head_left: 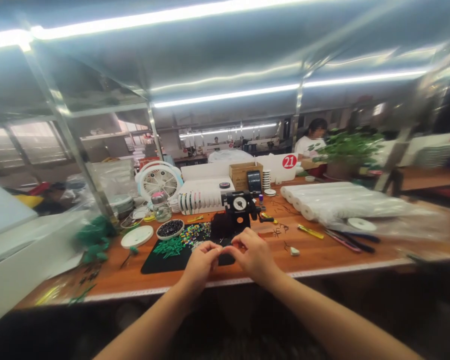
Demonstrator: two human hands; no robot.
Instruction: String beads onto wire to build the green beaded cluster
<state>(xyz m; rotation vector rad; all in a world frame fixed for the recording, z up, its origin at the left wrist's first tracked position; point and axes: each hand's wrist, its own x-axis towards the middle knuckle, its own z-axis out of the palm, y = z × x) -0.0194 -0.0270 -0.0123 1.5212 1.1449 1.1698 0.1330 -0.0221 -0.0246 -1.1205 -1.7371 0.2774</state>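
Note:
My left hand (201, 264) and my right hand (255, 256) meet over the front edge of a black mat (153, 265). Both are closed, thumb against fingers, and whatever sits between the fingertips is too small to name. Just beyond them stands a black device with a round dial (240, 203) and a crank handle on its right. Left of my hands, green tube-like pieces (170, 247) lie heaped on the mat beside multicoloured beads (197, 233). A round dish of dark beads (170, 229) is behind the green pieces.
At the left are a white lid (137, 237), a glass jar (161, 207) and a fan (159, 182). White plastic rolls (322, 197), pliers (350, 241) and a yellow tool (310, 231) lie at the right. A cardboard box (243, 172) stands behind. A person (310, 145) sits farther back.

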